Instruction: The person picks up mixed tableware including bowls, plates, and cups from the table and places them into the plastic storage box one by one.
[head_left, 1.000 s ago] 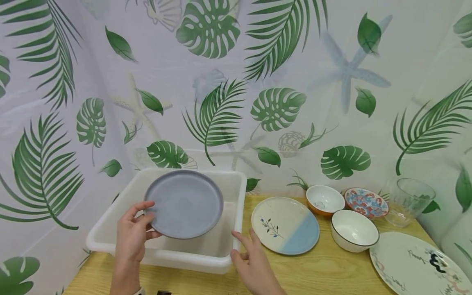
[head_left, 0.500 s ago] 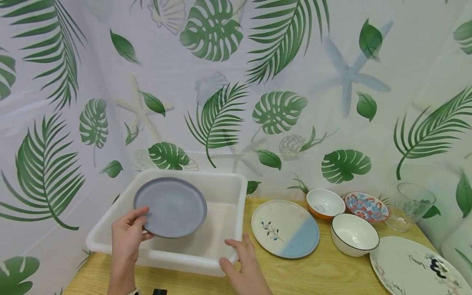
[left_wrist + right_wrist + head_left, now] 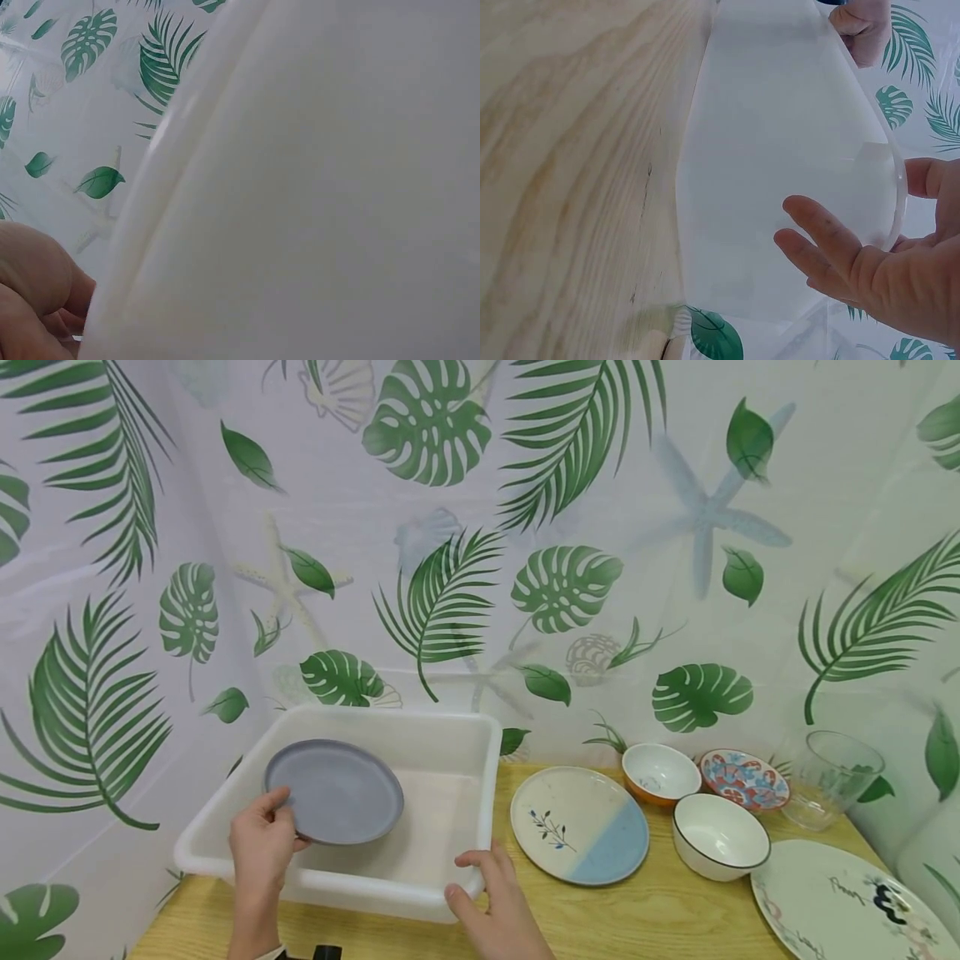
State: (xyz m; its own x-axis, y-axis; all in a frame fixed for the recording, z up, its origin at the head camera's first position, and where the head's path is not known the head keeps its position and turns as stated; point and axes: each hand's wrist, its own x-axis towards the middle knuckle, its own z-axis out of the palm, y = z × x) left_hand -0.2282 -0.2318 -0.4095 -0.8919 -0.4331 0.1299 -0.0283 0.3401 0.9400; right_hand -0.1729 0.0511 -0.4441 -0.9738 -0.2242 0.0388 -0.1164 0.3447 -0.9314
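Note:
In the head view my left hand (image 3: 258, 843) pinches a round blue-grey plate (image 3: 337, 793) by its left edge. The plate tilts within a white rectangular plastic basin (image 3: 390, 903), over its left half; whether it touches the bottom cannot be told. My right hand (image 3: 502, 902) holds the basin's front right corner, thumb at the front rim and a finger over the right rim. In the right wrist view, other fingers of that right hand (image 3: 877, 277) lie spread along the outside wall. The left wrist view is mostly basin wall (image 3: 315, 187), with part of my left hand (image 3: 34, 292).
On the wooden table (image 3: 637, 927), right of the basin, lie a cream-and-blue plate (image 3: 592, 802), an orange-sided bowl (image 3: 660, 772), a red-blue patterned bowl (image 3: 742, 777), a dark-rimmed white bowl (image 3: 720, 835), a clear glass (image 3: 825, 785) and a large oval plate (image 3: 840, 885). A leaf-print curtain (image 3: 555, 693) hangs behind.
My left hand has lowered the blue-grey plate and carried it leftward into the basin. My right hand has moved left, closing in on the basin's front right corner.

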